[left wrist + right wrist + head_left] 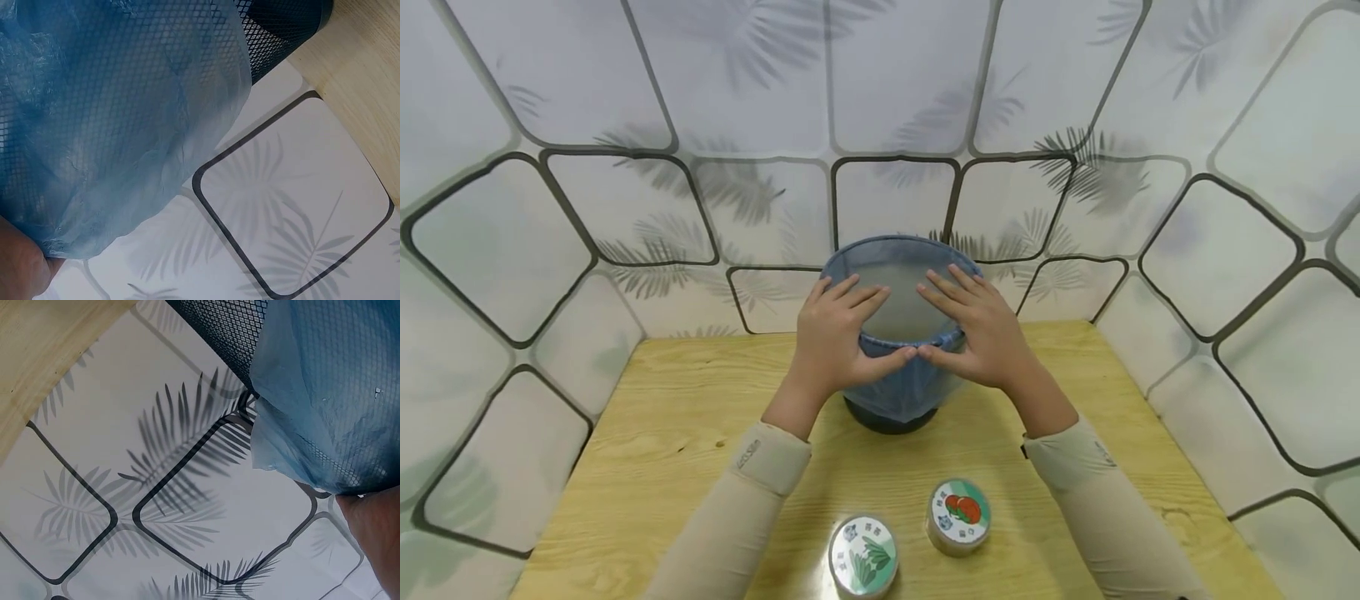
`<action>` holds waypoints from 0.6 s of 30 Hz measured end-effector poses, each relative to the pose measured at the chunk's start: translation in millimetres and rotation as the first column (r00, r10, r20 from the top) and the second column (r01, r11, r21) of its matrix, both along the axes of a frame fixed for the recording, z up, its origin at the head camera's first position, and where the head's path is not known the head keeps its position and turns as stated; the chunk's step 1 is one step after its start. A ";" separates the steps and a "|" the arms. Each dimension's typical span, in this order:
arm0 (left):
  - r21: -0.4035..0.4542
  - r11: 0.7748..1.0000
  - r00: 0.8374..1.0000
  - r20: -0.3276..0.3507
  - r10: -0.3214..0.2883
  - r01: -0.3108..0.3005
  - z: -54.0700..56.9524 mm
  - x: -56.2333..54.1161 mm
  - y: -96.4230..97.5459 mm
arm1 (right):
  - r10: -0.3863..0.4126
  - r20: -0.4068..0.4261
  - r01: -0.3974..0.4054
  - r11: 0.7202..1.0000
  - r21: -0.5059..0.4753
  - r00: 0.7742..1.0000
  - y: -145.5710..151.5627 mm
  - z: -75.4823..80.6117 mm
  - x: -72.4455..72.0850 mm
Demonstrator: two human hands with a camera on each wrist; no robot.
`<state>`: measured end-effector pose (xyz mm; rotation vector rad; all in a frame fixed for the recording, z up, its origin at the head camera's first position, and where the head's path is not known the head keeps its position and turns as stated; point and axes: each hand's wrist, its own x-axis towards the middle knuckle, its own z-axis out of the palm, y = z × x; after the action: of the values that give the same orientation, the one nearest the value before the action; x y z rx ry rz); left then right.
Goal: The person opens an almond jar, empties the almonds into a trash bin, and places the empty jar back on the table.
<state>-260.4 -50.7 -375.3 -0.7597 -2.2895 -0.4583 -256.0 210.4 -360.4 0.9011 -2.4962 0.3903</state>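
Note:
A dark mesh wastebasket (891, 422) stands on the table near the back wall, with a translucent blue plastic bag (904, 392) lining it and folded down over its outside. My left hand (838, 333) lies at the left of the rim, fingers extended across the opening and thumb along the front edge. Mirroring it on the right, my right hand (988, 333) has its fingers spread and its thumb tip close to the left one. Both wrist views show the bag (125, 125) draped over the mesh, with part of a hand at its edge.
Two short round containers stand nearer the front of the wooden table (700, 417): one with a green vegetable label (863, 557), one with a tomato label (958, 515). Patterned wall covering (895, 108) encloses the back and sides.

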 end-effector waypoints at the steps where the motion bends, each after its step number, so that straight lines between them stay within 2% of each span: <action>1: 0.001 1.000 1.000 0.000 -0.002 0.002 -0.3 -0.6 1.6 | -0.002 0.001 0.002 1.000 -0.001 1.000 1.6 0.0 0.2; 10: 0.011 1.000 1.000 -0.005 -0.021 0.022 -1.3 -1.7 11.6 | 0.004 0.013 -0.003 1.000 -0.024 1.000 11.8 -0.9 -1.0; 18: 0.012 1.000 1.000 0.004 -0.019 0.019 -0.8 -3.0 13.1 | 0.000 0.009 0.000 1.000 -0.023 1.000 14.3 -1.7 -3.4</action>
<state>-263.3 -37.6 -376.1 -0.7761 -2.2835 -0.4820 -259.4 224.7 -362.1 0.8916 -2.4949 0.4237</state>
